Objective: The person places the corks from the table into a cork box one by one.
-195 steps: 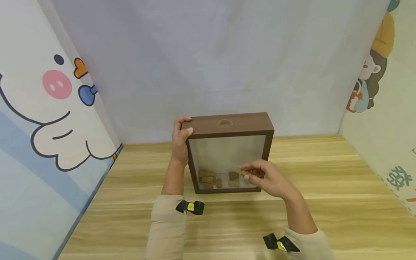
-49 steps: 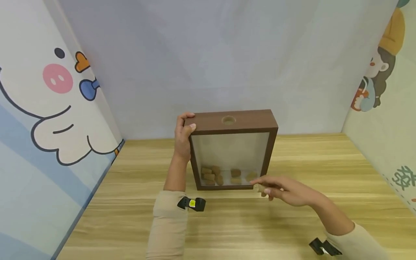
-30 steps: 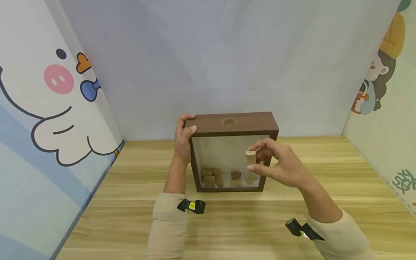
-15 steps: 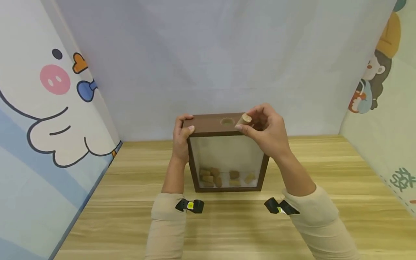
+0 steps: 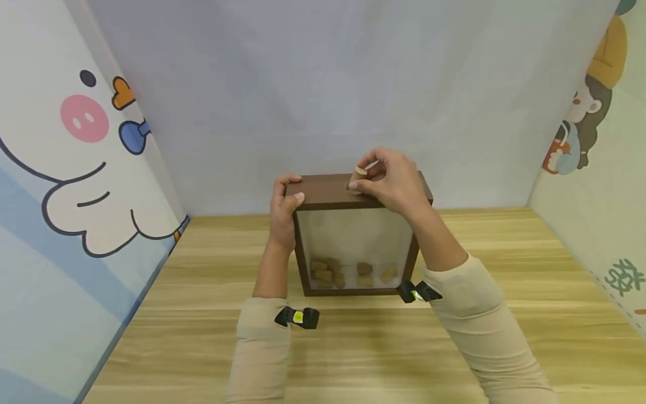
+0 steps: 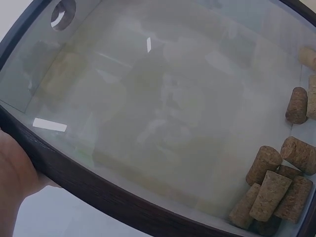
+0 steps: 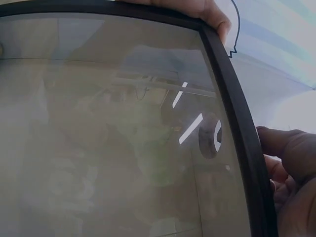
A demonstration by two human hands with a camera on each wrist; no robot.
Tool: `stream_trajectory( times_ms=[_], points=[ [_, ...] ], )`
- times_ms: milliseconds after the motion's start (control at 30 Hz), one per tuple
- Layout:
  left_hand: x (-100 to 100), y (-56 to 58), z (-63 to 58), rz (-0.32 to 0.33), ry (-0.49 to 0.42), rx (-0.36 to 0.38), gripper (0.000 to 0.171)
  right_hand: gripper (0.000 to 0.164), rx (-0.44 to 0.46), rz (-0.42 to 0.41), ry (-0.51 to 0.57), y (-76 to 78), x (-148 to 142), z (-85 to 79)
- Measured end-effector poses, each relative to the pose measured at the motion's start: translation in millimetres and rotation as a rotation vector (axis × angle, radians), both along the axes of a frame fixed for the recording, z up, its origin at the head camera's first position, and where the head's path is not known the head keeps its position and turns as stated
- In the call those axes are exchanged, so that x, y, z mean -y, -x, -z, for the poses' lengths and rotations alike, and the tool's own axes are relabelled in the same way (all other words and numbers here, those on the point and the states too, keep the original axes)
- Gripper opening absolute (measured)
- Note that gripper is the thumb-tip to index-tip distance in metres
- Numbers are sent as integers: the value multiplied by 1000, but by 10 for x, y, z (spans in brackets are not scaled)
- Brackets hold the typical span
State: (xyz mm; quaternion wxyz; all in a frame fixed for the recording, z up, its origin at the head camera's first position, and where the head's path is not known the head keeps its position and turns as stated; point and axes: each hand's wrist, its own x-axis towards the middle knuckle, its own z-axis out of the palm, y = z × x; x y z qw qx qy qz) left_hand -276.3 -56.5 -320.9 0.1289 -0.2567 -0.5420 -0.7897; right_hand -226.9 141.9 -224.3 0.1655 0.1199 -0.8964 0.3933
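A dark brown wooden shadow box (image 5: 323, 192) with a clear front stands upright on the table. Inside it, several corks (image 6: 270, 195) lie along the bottom, most of them heaped in one corner. My left hand (image 5: 284, 216) grips the box's upper left corner, thumb on the top and fingers behind. Between thumb and fingertips my right hand (image 5: 396, 179) pinches a cork (image 5: 359, 175), tilted over the round hole in the box top. The cork and fingers cover that hole in the head view; whether the cork's lower end is inside it, I cannot tell.
The light wood table (image 5: 353, 353) spreads around the box. Behind it hangs a pale grey cloth backdrop (image 5: 323, 84). Cartoon-printed panels flank the table, one on the left (image 5: 45, 185) and one on the right (image 5: 595, 224).
My right hand has lifted the cork from low beside the box's front up to the top, then leftward onto the hole. My left hand keeps its hold on the corner.
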Motion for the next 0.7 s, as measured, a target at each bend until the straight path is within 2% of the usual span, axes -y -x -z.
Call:
stream_trajectory(
  times_ms=[200, 300, 367, 433, 533, 600, 700],
  points=[
    [31, -13, 30, -35, 43, 19, 35, 37, 16, -25, 30, 7, 11, 48],
    [79, -52, 41, -60, 109, 33, 49, 41, -13, -45, 100, -96, -28, 95],
    [141, -103, 54, -82, 161, 47, 60, 40, -83, -73, 178, -220, -71, 158],
    [219, -176, 71, -81, 180, 52, 67, 34, -198, -116, 250, -365, -132, 255],
    [360, -332, 114, -76, 213, 76, 68, 27, -344, -163, 324, -579, -260, 442],
    [462, -457, 154, -83, 263, 101, 65, 28, -396, -168, 331, -696, -372, 572],
    [610, -657, 224, -101, 362, 155, 57, 30, -407, -143, 297, -842, -566, 748]
  ],
)
